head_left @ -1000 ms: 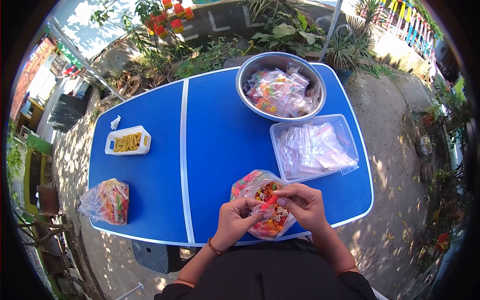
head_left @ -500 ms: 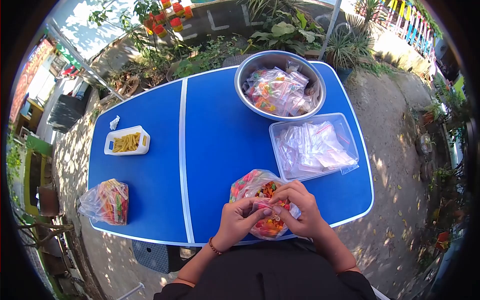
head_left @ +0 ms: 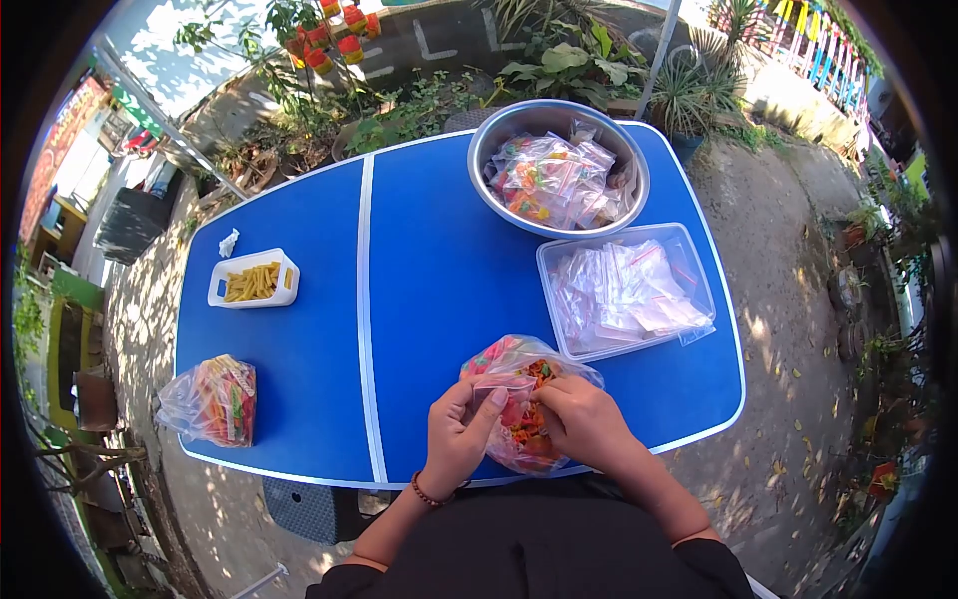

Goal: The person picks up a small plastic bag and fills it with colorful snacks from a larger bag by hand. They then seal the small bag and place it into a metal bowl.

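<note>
- Outdoors, a blue surface (head_left: 439,270) with 1 white centre line stands on dirt ground, plants behind it.
- On it: 1 steel bowl (head_left: 629,150) of filled packets, 1 clear tub (head_left: 689,250) of empty zip bags, 1 white tray (head_left: 289,282) of yellow pasta, 2 large bags of coloured snacks.
- 1 side bag (head_left: 212,399) lies at the left edge; the open bag (head_left: 519,384) sits at the near edge.
- Left hand (head_left: 457,431) and right hand (head_left: 582,421) grip this bag's mouth, fingers curled and pinched on the plastic.
- Wall letters behind are only partly readable.

Black top; beaded bracelet (head_left: 431,491) on left wrist.
</note>
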Action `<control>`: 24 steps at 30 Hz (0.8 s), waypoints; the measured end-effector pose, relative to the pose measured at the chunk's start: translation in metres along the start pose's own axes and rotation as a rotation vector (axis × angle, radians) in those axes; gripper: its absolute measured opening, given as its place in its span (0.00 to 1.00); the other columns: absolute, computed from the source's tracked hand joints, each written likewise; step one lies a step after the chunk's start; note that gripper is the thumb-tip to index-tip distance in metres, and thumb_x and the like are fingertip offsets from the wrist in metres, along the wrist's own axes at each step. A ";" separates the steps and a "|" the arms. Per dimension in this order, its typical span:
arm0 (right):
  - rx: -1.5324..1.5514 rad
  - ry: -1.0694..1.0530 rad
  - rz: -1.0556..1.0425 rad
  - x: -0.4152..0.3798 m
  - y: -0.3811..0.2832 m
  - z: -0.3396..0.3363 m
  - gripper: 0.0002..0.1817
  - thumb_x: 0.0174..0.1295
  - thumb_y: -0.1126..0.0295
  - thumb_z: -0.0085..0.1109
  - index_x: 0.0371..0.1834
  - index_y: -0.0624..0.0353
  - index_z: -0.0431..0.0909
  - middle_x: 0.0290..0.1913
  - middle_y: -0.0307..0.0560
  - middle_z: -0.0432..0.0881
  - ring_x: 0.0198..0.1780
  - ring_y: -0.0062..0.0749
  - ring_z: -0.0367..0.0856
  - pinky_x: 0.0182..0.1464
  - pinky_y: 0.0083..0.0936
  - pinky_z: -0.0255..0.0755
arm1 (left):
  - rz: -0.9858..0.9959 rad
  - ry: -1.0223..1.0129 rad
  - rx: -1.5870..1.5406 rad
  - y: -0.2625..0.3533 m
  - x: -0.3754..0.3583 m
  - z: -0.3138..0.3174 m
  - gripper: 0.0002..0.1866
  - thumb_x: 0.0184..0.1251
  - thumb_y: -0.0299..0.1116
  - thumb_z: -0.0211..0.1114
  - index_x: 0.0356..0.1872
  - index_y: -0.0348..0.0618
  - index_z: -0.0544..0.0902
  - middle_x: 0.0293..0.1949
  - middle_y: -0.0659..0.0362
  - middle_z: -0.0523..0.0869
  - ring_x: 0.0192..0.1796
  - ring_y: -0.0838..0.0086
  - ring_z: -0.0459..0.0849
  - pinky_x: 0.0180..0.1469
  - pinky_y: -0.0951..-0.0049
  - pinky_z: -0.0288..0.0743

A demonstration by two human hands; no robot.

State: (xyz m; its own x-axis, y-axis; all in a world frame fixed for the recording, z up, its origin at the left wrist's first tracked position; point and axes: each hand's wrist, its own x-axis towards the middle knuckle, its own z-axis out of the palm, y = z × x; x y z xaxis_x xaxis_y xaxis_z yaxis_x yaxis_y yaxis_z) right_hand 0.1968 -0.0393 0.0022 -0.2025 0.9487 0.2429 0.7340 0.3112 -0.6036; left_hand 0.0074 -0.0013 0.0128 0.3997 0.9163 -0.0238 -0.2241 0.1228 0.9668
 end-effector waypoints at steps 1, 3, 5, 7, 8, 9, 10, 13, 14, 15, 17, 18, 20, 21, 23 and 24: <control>-0.063 -0.026 -0.014 0.001 -0.003 0.005 0.05 0.51 0.76 0.64 0.33 0.61 0.82 0.31 0.45 0.82 0.37 0.42 0.82 0.37 0.35 0.79 | -0.003 0.002 0.007 -0.002 0.000 0.000 0.13 0.77 0.29 0.59 0.54 0.32 0.81 0.47 0.54 0.89 0.49 0.78 0.86 0.55 0.76 0.78; -0.167 -0.054 -0.039 0.003 -0.006 0.011 0.07 0.49 0.75 0.63 0.32 0.60 0.82 0.32 0.44 0.82 0.37 0.42 0.82 0.38 0.35 0.79 | -0.012 0.004 0.021 -0.007 -0.001 0.000 0.13 0.77 0.29 0.59 0.54 0.32 0.82 0.47 0.54 0.89 0.48 0.78 0.86 0.53 0.77 0.78; -0.249 -0.059 -0.062 0.004 -0.006 0.016 0.09 0.47 0.75 0.62 0.33 0.60 0.82 0.33 0.43 0.82 0.39 0.40 0.82 0.40 0.33 0.80 | -0.027 -0.002 0.038 -0.007 -0.002 -0.001 0.13 0.77 0.29 0.60 0.53 0.32 0.82 0.46 0.54 0.89 0.47 0.79 0.86 0.51 0.78 0.78; -0.232 -0.016 -0.073 0.004 -0.001 0.017 0.09 0.46 0.75 0.63 0.33 0.59 0.81 0.33 0.43 0.82 0.40 0.40 0.82 0.39 0.33 0.80 | -0.034 -0.003 0.049 -0.006 -0.002 -0.002 0.13 0.76 0.29 0.61 0.53 0.32 0.83 0.46 0.55 0.89 0.47 0.79 0.86 0.50 0.79 0.79; -0.221 0.003 -0.079 0.004 0.001 0.017 0.09 0.46 0.75 0.63 0.33 0.59 0.81 0.33 0.42 0.82 0.40 0.41 0.82 0.39 0.33 0.80 | -0.037 -0.002 0.050 -0.005 -0.003 -0.003 0.13 0.76 0.29 0.61 0.52 0.31 0.83 0.45 0.55 0.89 0.46 0.79 0.86 0.50 0.79 0.79; -0.171 0.007 -0.043 0.004 0.001 0.014 0.09 0.46 0.74 0.64 0.33 0.58 0.81 0.33 0.43 0.82 0.40 0.41 0.82 0.40 0.33 0.80 | -0.037 -0.001 0.050 -0.004 -0.002 -0.003 0.12 0.76 0.29 0.62 0.52 0.31 0.84 0.45 0.55 0.89 0.46 0.79 0.86 0.49 0.79 0.79; -0.121 0.010 -0.007 0.004 -0.001 0.009 0.09 0.46 0.74 0.65 0.33 0.58 0.81 0.33 0.43 0.82 0.41 0.41 0.82 0.40 0.34 0.80 | -0.042 0.000 0.053 -0.003 -0.002 -0.002 0.12 0.75 0.29 0.62 0.52 0.31 0.84 0.44 0.55 0.89 0.46 0.79 0.86 0.49 0.79 0.79; -0.038 -0.013 0.030 0.004 0.002 0.004 0.09 0.47 0.72 0.66 0.33 0.56 0.81 0.33 0.43 0.82 0.42 0.41 0.82 0.39 0.35 0.80 | -0.048 0.006 0.054 -0.001 -0.004 -0.001 0.13 0.75 0.29 0.63 0.52 0.31 0.84 0.43 0.54 0.90 0.45 0.79 0.87 0.49 0.79 0.80; -0.024 -0.024 0.032 0.003 0.003 0.003 0.10 0.47 0.71 0.67 0.33 0.56 0.81 0.33 0.43 0.81 0.42 0.42 0.82 0.39 0.35 0.80 | -0.042 0.011 0.047 -0.002 -0.004 -0.002 0.13 0.74 0.29 0.63 0.52 0.30 0.84 0.43 0.55 0.90 0.45 0.79 0.87 0.49 0.79 0.80; -0.048 -0.015 0.029 0.003 0.002 0.003 0.09 0.47 0.70 0.67 0.33 0.56 0.82 0.33 0.43 0.82 0.42 0.42 0.82 0.39 0.35 0.80 | -0.034 0.013 0.039 -0.003 -0.003 -0.001 0.13 0.74 0.29 0.64 0.52 0.30 0.84 0.43 0.55 0.90 0.45 0.79 0.87 0.49 0.79 0.80; -0.097 0.003 0.023 0.005 -0.003 0.009 0.08 0.48 0.69 0.67 0.32 0.56 0.82 0.32 0.43 0.82 0.43 0.42 0.82 0.40 0.35 0.80 | -0.031 0.024 0.038 -0.007 -0.003 -0.003 0.12 0.74 0.29 0.64 0.51 0.30 0.84 0.42 0.55 0.90 0.44 0.79 0.87 0.48 0.79 0.80; -0.144 0.025 0.008 0.005 -0.006 0.013 0.07 0.49 0.69 0.67 0.31 0.56 0.82 0.33 0.43 0.82 0.43 0.42 0.82 0.40 0.35 0.80 | -0.031 0.031 0.038 -0.008 -0.003 -0.004 0.12 0.74 0.29 0.64 0.51 0.30 0.84 0.42 0.55 0.90 0.44 0.79 0.87 0.48 0.79 0.80; -0.236 0.068 -0.022 0.006 -0.007 0.023 0.06 0.50 0.68 0.67 0.30 0.56 0.83 0.34 0.43 0.82 0.43 0.42 0.83 0.40 0.34 0.80 | -0.029 0.047 0.056 -0.009 -0.003 -0.004 0.12 0.74 0.29 0.64 0.51 0.30 0.84 0.42 0.55 0.90 0.43 0.79 0.87 0.48 0.80 0.80; -0.245 0.035 -0.006 0.004 -0.005 0.025 0.07 0.50 0.68 0.67 0.31 0.56 0.84 0.35 0.44 0.83 0.44 0.42 0.84 0.41 0.35 0.80 | -0.029 0.055 0.064 -0.009 -0.003 -0.003 0.12 0.74 0.29 0.64 0.50 0.31 0.84 0.41 0.54 0.90 0.43 0.79 0.87 0.47 0.80 0.80; -0.263 -0.030 0.024 0.002 -0.001 0.029 0.08 0.51 0.68 0.68 0.33 0.56 0.85 0.38 0.45 0.85 0.46 0.42 0.85 0.43 0.36 0.81 | -0.019 0.069 0.055 -0.007 -0.003 -0.003 0.11 0.74 0.29 0.64 0.49 0.31 0.84 0.41 0.54 0.90 0.43 0.79 0.88 0.47 0.80 0.80; -0.195 -0.019 0.031 0.002 -0.001 0.027 0.08 0.51 0.68 0.68 0.34 0.56 0.85 0.37 0.46 0.85 0.44 0.42 0.85 0.42 0.35 0.81 | -0.014 0.077 0.050 -0.006 -0.003 -0.003 0.11 0.74 0.29 0.64 0.49 0.31 0.84 0.41 0.54 0.90 0.43 0.79 0.88 0.47 0.80 0.80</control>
State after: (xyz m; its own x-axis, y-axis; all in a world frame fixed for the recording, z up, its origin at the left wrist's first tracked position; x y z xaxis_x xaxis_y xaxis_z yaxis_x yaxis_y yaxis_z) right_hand 0.1786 -0.0357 -0.0172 -0.1884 0.9591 0.2111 0.8512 0.2667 -0.4520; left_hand 0.0044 -0.0039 0.0067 0.3323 0.9416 -0.0548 -0.1732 0.1180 0.9778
